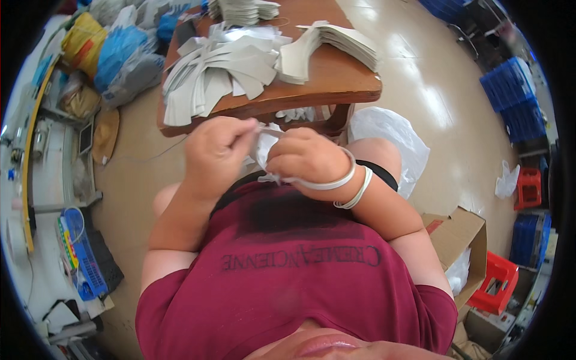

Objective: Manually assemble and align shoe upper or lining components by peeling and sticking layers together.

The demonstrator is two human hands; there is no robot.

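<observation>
A small white fabric piece point(264, 150) is being pinched between both hands at the centre of the frame.

It is being gripped by the left hand point(216, 153) with fingers pressed together on its top edge, while the right hand point(306, 159) is curled around its lower part, below the brown wooden table point(336, 81) stacked with flat grey cut pieces point(222, 69). For a clean result, the fabric is probably best kept taut and worked in short pulls.
</observation>
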